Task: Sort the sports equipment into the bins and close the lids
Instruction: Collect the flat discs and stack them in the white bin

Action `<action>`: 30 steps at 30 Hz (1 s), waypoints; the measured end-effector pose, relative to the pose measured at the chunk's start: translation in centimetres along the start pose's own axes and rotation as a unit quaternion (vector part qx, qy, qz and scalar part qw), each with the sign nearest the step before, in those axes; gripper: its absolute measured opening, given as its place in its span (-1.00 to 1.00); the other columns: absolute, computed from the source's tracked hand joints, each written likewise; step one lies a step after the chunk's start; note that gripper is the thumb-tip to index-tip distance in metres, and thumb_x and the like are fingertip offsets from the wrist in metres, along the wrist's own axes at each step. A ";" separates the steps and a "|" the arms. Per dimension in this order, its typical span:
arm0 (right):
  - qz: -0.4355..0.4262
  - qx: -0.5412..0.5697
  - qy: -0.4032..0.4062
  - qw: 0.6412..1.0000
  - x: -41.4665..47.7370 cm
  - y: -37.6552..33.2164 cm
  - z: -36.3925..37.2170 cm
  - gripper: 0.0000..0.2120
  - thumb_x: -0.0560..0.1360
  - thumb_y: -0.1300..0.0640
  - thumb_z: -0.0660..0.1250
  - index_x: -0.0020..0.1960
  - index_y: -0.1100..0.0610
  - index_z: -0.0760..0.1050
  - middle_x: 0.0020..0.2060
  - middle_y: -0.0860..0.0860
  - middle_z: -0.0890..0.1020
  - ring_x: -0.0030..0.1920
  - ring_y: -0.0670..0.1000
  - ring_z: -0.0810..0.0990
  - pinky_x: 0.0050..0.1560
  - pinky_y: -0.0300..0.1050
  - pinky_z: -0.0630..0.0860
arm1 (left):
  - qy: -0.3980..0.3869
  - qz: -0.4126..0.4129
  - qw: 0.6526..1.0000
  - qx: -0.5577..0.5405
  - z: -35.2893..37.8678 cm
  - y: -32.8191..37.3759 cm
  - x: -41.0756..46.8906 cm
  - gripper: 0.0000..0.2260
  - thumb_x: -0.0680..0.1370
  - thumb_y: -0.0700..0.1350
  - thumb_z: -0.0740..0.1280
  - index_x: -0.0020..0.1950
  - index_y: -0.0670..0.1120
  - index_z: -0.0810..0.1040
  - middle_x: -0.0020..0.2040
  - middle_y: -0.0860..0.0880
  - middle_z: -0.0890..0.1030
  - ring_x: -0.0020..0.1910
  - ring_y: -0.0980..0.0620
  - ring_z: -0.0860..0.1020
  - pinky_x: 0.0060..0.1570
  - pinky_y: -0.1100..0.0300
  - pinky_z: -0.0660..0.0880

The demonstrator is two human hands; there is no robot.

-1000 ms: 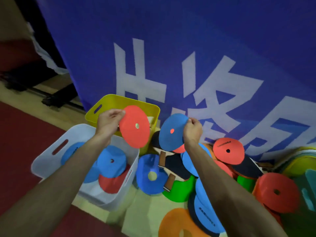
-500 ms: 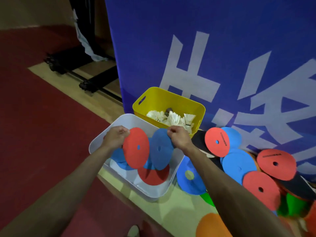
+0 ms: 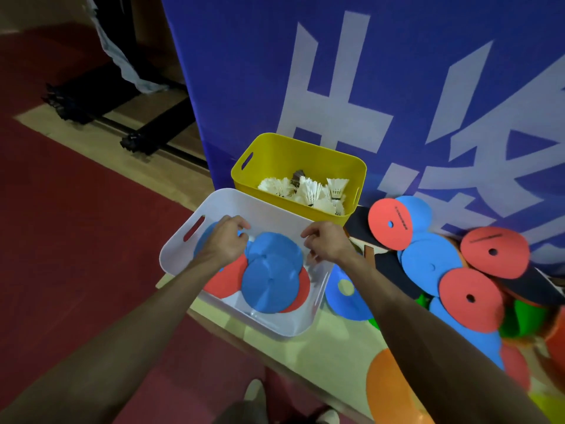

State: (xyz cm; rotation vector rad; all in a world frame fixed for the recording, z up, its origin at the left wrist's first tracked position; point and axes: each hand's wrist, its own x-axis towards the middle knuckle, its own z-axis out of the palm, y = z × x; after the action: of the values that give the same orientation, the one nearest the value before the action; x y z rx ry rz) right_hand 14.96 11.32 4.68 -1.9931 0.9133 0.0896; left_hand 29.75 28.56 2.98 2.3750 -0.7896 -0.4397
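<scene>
On the floor, in front of a blue banner (image 3: 397, 71), a white bin (image 3: 183, 249) is seen with flat round discs (image 3: 270, 283) piled inside, some blue and some red. Each disc is thin, with a small hole in the middle. Both hands are held over the bin. The left hand (image 3: 224, 240) is curled loosely with nothing gripped in it, and the right hand (image 3: 328, 243) is curled the same way, also with nothing held. Behind the white bin, touching it, a yellow bin (image 3: 275, 154) with white shuttlecocks (image 3: 305, 191) is seen. More discs (image 3: 470, 298) are heaped on the floor to the right.
</scene>
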 end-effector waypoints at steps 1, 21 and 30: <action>0.002 0.014 0.010 1.000 -0.3 0.2 -0.5 -0.74 0.50 0.38 0.15 0.05 0.22 0.55 -0.30 0.19 0.64 -0.53 -0.03 0.59 -0.39 -0.11 0.62 | 0.001 0.019 1.000 -0.012 0.2 0.9 -0.1 -0.77 0.49 -0.32 0.24 0.09 -0.15 0.58 0.11 -0.15 0.51 0.07 -0.08 0.54 0.12 0.16 0.40; 0.095 0.170 0.183 0.964 -8.1 20.0 -12.3 -0.82 0.49 0.33 0.22 -0.06 0.12 0.55 -0.32 0.04 0.57 -0.56 -0.17 0.54 -0.49 -0.25 0.53 | -0.153 0.261 0.952 -0.045 16.0 20.0 -2.8 -0.78 0.47 -0.36 0.25 -0.03 -0.11 0.59 -0.06 -0.09 0.54 -0.13 -0.03 0.58 -0.07 0.16 0.51; 0.166 0.222 0.206 0.939 -8.9 28.9 -14.4 -0.82 0.50 0.32 0.23 0.03 0.19 0.56 -0.19 0.11 0.60 -0.36 -0.03 0.55 -0.39 -0.18 0.50 | -0.196 0.182 0.962 0.056 23.7 21.4 -0.9 -0.80 0.50 -0.32 0.25 0.07 -0.19 0.58 -0.02 -0.09 0.48 -0.03 -0.06 0.54 0.03 0.19 0.44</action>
State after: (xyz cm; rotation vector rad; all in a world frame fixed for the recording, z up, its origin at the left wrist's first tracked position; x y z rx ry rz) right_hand -13.76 -3.54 -3.95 -1.4444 1.3966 -0.3326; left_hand 8.62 5.06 -1.79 2.1992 -1.4350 -0.7349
